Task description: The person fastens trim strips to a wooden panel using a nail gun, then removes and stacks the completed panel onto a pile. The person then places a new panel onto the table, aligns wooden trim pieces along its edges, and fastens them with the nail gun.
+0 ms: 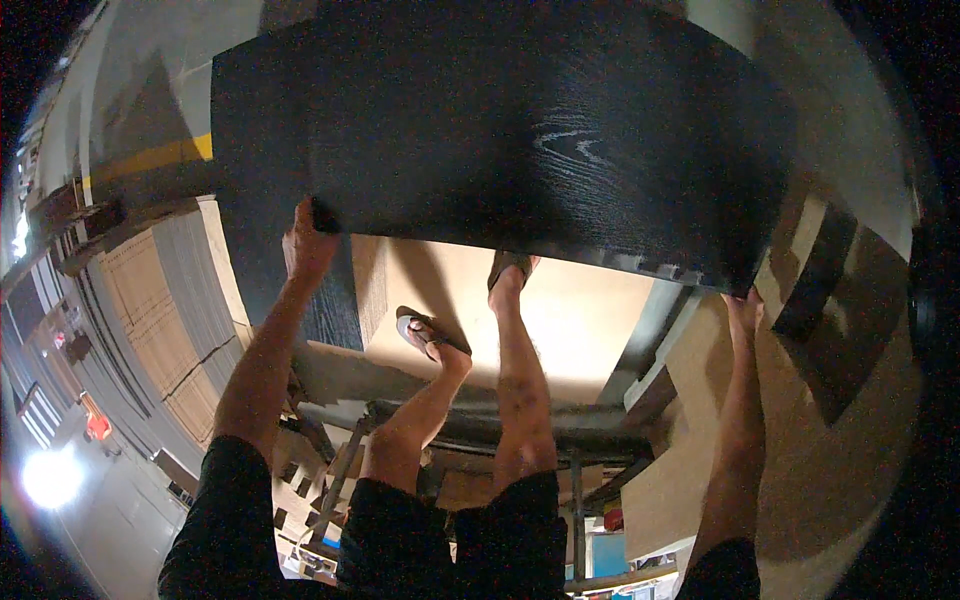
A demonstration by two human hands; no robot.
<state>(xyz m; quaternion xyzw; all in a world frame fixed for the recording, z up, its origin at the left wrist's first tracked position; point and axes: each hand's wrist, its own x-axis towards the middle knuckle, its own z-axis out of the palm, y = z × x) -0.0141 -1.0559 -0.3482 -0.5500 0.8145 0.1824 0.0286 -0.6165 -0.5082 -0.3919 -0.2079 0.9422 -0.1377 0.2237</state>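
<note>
A large black wood-grain panel (440,140) stretches across the upper middle, its near edge toward me. My left hand (310,245) is closed on the panel's near left corner. Over at the near right corner, my right hand (744,308) grips the same panel, with most of its fingers hidden. Another black wood-grain surface (335,320) shows beneath and left of the held panel; I cannot tell whether it is a separate board. My sandalled feet are on or over a light brown cardboard sheet (590,310) below the panel.
Stacked cardboard sheets (165,300) stand along the left. Brown boards (820,450) fill the right side, with a dark strip (815,270) across them. A yellow floor line (165,158) runs at the far left. Metal framing (577,510) is visible around my legs.
</note>
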